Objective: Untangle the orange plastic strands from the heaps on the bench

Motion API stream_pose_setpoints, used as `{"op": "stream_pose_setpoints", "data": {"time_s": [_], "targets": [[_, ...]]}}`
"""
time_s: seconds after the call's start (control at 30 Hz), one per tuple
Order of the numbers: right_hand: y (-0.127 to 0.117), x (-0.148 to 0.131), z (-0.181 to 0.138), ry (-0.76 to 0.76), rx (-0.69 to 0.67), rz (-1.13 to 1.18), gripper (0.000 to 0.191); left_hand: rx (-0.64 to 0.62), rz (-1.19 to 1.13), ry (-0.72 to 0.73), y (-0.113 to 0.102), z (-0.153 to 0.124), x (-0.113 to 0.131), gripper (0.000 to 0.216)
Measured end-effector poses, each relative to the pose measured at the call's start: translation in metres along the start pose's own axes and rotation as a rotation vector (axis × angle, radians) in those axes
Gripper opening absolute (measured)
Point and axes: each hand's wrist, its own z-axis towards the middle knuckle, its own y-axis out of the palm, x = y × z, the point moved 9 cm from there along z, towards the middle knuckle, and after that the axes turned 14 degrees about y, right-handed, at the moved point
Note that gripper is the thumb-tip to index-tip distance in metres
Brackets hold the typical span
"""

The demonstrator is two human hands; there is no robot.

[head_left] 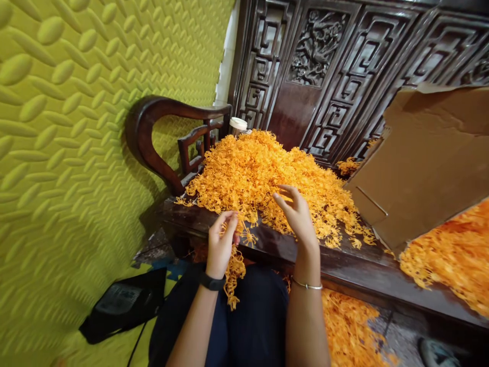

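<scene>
The bench [367,269] serves as a worktop, right in front of the lap [254,311]. The orange heap [252,173] lies on it, within easy reach of both hands; another pile [451,250] lies to the right, and the card [428,158] stands tilted between them, probably as a divider. The hands are apart: the right hand [300,218], fingers spread and holding nothing visible, hovers over the heap's front; the left hand [221,243] pinches a strand [234,272] that dangles towards the lap, likely keeping its length free
</scene>
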Motion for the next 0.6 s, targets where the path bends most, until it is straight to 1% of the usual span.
{"op": "stream_pose_setpoints", "data": {"time_s": [0.07, 0.13, 0.17, 0.2, 0.23, 0.3, 0.37, 0.4, 0.43, 0.5, 0.53, 0.6], "targets": [[0.03, -0.021, -0.015, -0.001, -0.268, 0.031, 0.029, 0.012, -0.011, 0.016, -0.001, 0.001, -0.001, 0.026], [0.052, -0.036, -0.033, -0.024, -0.491, -0.004, 0.026, 0.037, 0.0, 0.045, -0.006, 0.002, 0.001, 0.024], [0.059, -0.041, -0.039, -0.044, -0.556, -0.034, 0.023, 0.051, 0.012, 0.065, -0.008, 0.002, 0.003, 0.023], [0.063, -0.045, -0.044, -0.068, -0.582, -0.063, 0.019, 0.059, 0.014, 0.078, -0.009, 0.002, 0.005, 0.022], [0.064, -0.048, -0.045, -0.094, -0.572, -0.085, 0.016, 0.051, -0.005, 0.077, -0.008, 0.002, 0.005, 0.021], [0.061, -0.052, -0.043, -0.136, -0.491, -0.09, 0.011, 0.008, -0.095, 0.051, -0.002, 0.001, 0.006, 0.023], [0.056, -0.056, -0.041, -0.158, -0.414, -0.062, 0.009, -0.047, -0.185, 0.014, 0.007, -0.002, 0.007, 0.029], [0.055, -0.056, -0.04, -0.16, -0.404, -0.044, 0.01, -0.061, -0.204, 0.003, 0.011, -0.003, 0.008, 0.033], [0.055, -0.057, -0.04, -0.159, -0.407, -0.026, 0.01, -0.067, -0.203, -0.002, 0.012, -0.004, 0.009, 0.035], [0.053, -0.057, -0.039, -0.164, -0.395, -0.003, 0.012, -0.075, -0.176, 0.0, 0.014, -0.005, 0.011, 0.029], [0.05, -0.057, -0.038, -0.167, -0.366, -0.001, 0.012, -0.083, -0.156, 0.004, 0.015, -0.005, 0.012, 0.024], [0.042, -0.055, -0.033, -0.163, -0.263, 0.006, 0.012, -0.088, -0.12, 0.018, 0.016, -0.005, 0.012, 0.021]]}}
